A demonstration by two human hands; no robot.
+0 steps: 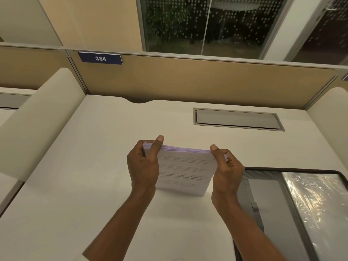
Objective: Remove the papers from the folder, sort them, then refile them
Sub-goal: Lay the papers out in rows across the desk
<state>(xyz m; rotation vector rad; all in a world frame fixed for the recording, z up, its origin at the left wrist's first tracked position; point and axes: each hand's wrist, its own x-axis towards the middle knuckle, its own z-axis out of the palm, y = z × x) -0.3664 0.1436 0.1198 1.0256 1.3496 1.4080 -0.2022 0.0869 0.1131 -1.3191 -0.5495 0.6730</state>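
I see the left hand (144, 163) and right hand (227, 169) each gripping a side edge of the thick white printed paper stack (183, 171) — stood upright on the white table (75, 176), left of the open grey zip folder (273, 204). Loose sheets, floppy, likely slippery — grip both edges.

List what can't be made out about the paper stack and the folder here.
Head view only.
paper stack: print too blurred to read; side edges covered by the left hand and right hand.
folder: cut off by right and bottom edges; glare on its plastic sleeve hides any contents.
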